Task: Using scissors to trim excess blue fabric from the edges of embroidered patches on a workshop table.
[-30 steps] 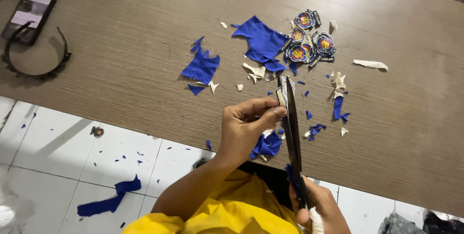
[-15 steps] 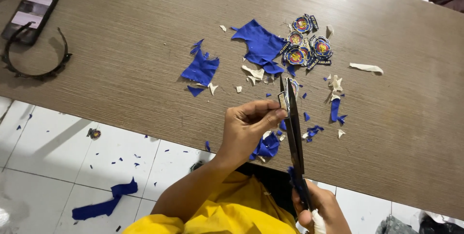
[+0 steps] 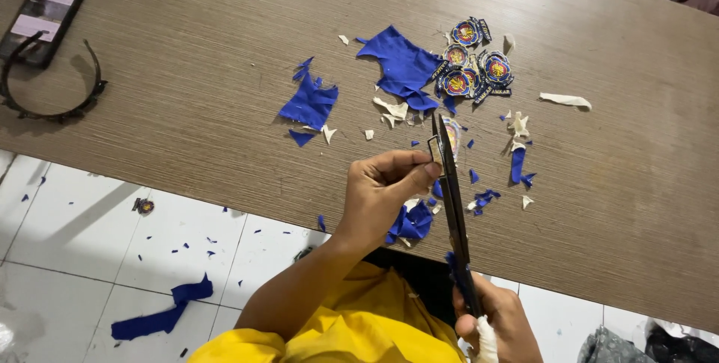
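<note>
Single view only: head-worn cam, looks steeply down and fwd from above the wearer's chest. Close range: left hand [image 3: 386, 191] sits mid-frame, right hand [image 3: 498, 322] is cut by the bottom edge, scissors [image 3: 451, 206] run between them along the view axis. Frame is rotated: wooden table [image 3: 187, 93] edge runs diagonally, upper left to lower right. Tiled floor [image 3: 82, 250] fills the lower-left corner. Far table side reaches the top edge. No 2nd view, so no shared area.
</note>
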